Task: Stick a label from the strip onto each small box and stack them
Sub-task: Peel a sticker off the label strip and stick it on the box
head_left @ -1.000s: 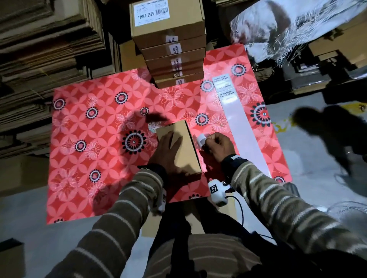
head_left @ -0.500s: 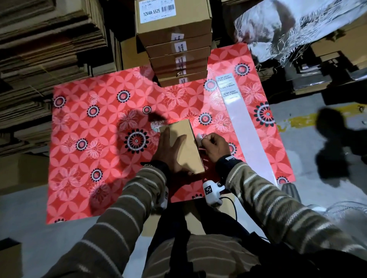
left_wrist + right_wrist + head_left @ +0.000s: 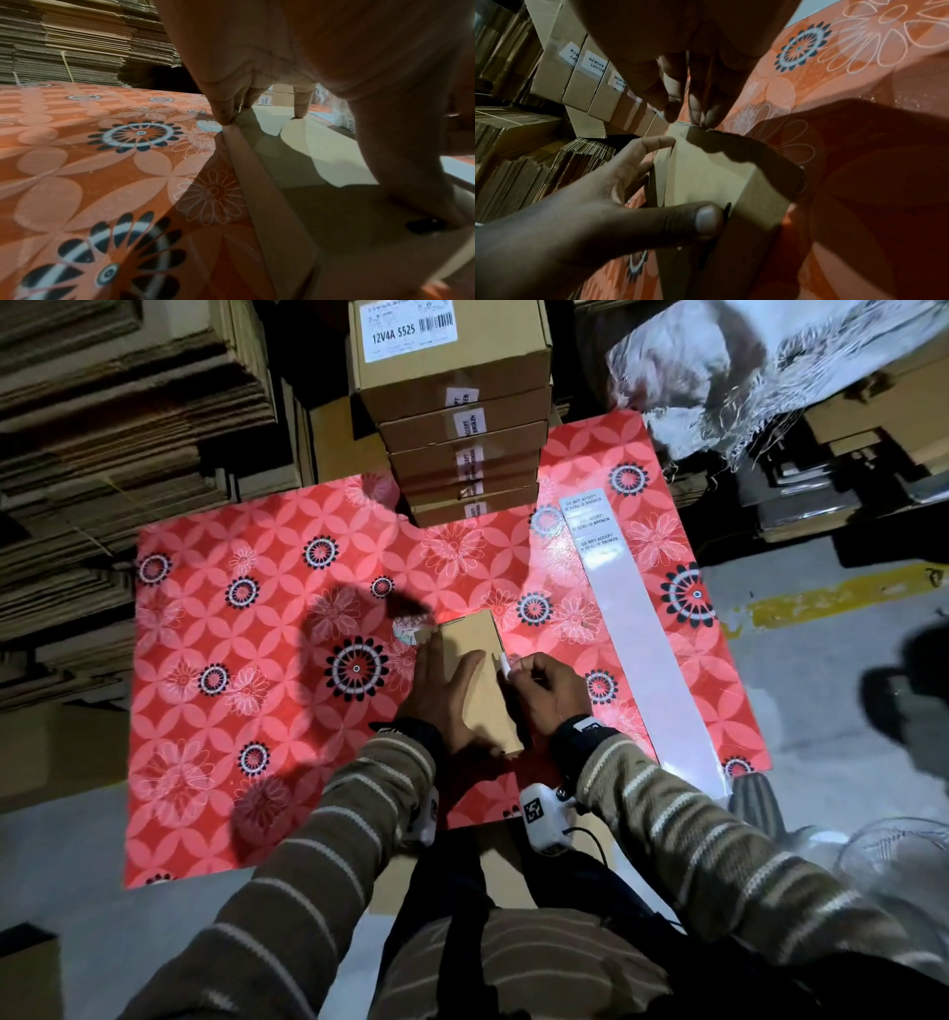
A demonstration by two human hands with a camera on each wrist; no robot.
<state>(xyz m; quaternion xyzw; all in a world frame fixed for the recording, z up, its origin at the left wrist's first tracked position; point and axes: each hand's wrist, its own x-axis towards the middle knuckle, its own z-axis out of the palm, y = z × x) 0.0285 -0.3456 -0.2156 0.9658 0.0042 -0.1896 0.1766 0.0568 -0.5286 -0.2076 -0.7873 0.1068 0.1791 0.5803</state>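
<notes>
Head view | left hand (image 3: 441, 695) flat on box (image 3: 480, 654) | right hand (image 3: 547, 685) pinching label (image 3: 505, 666)

A mat (image 3: 246, 690) fills the middle of the head view. At its centre lies a box (image 3: 475, 649), the left hand (image 3: 441, 695) flat on it, the right hand (image 3: 549, 690) at its right edge with a label (image 3: 505, 666). A stack (image 3: 457, 428) stands at upper centre. The strip (image 3: 631, 618) runs down the mat's right side. Flat cardboard (image 3: 102, 428) is piled at upper left.
</notes>
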